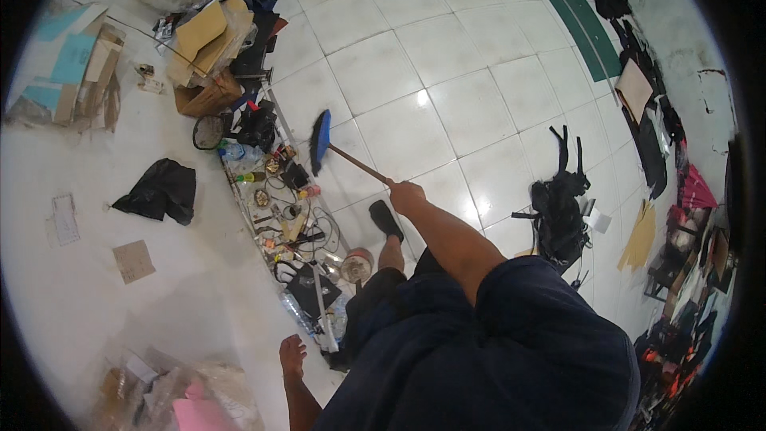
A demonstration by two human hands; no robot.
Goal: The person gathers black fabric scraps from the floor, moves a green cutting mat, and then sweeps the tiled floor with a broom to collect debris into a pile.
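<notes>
Nearby — clutter (297, 175) left of the broom (321, 139), black bag (560, 223) right.

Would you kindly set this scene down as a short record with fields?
right hand: grips the broom
left hand: nothing seen in it
broom head: blue and black
floor: white tiles
on floor, right: black bag with straps
upper right: green board
upper left: cardboard
</notes>
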